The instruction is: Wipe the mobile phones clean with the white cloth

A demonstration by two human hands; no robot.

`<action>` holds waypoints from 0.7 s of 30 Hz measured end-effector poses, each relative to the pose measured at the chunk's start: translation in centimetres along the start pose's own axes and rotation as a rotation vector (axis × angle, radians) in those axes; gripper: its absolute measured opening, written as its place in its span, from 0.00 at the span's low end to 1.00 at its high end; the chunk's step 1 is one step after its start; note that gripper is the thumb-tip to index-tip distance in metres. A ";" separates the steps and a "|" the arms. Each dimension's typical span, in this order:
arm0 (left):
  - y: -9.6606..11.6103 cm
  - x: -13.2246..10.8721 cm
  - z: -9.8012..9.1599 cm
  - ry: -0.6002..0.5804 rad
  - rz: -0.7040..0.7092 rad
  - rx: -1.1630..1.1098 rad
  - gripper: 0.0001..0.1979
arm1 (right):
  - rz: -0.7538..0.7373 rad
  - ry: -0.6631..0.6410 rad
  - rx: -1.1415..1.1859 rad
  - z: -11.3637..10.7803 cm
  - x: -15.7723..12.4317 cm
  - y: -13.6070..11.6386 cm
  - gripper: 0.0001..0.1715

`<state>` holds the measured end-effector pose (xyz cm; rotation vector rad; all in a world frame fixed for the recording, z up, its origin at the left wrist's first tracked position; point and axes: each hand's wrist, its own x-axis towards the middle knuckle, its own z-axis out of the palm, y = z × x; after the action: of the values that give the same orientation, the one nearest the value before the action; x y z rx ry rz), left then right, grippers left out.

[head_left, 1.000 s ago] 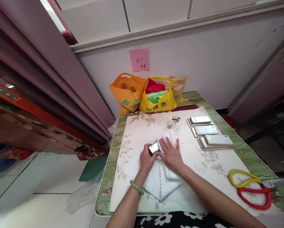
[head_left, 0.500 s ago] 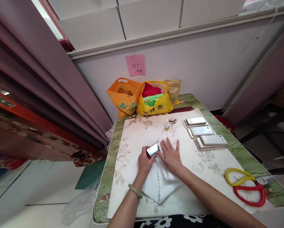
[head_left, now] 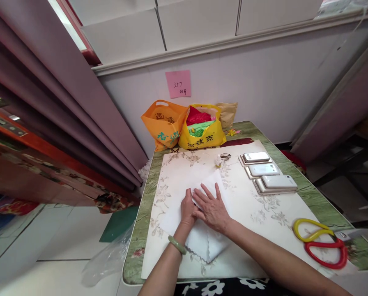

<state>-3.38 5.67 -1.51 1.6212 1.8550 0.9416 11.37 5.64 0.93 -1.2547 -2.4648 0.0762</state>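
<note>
My left hand (head_left: 188, 209) is closed at the left edge of a small shiny mobile phone, which is now hidden under my other hand and the cloth. Spread fingers of my right hand (head_left: 213, 209) lie over a white cloth (head_left: 213, 245), pressing it down where the phone was seen. The cloth has a zigzag edge and spreads on the table below both hands. Above them stands a small white bottle (head_left: 218, 161) beside a pair of thin-framed glasses (head_left: 225, 156).
Several phones (head_left: 279, 181) lie in stacks on the right. Large scissors (head_left: 321, 242) with yellow and red handles rest at the near right. An orange bag (head_left: 164, 123), a yellow bag (head_left: 202, 139) and a brown paper pouch (head_left: 227, 114) stand at the table's back.
My right hand has slid left with the cloth, covering the phone's shiny face that showed before. My left hand stays at the phone's edge. The whole view has shifted slightly.
</note>
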 end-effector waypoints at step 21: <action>0.1 0.0 0.1 -0.010 0.046 -0.019 0.20 | 0.286 0.034 -0.143 1.3 -1.1 2.0 0.39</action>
<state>-3.22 5.72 -1.48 1.6603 1.8043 0.9662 12.99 6.16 -1.06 -1.6490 -2.2792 -0.0479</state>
